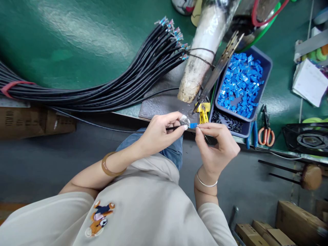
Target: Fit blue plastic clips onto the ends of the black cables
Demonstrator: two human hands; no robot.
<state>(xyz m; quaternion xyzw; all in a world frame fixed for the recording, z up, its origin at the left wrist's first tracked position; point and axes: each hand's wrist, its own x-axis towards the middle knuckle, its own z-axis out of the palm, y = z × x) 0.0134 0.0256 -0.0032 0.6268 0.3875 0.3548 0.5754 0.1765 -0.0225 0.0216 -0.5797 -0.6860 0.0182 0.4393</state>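
My left hand [160,131] pinches the end of a thin black cable [110,129] between thumb and fingers, just in front of the bench edge. My right hand [214,143] is closed on a small blue connector piece [192,125] at the cable's tip, so both hands meet there. The cable trails left toward a thick bundle of black cables [107,85] lying across the green bench [77,41], their stripped ends fanned out near the top middle.
A dark blue tray [266,65] of several blue connector pieces sits right of my hands. A yellow tool [203,114] and a wrapped press column [202,51] stand behind them. Orange-handled scissors [266,131] lie further right. Cardboard boxes [294,218] sit on the floor.
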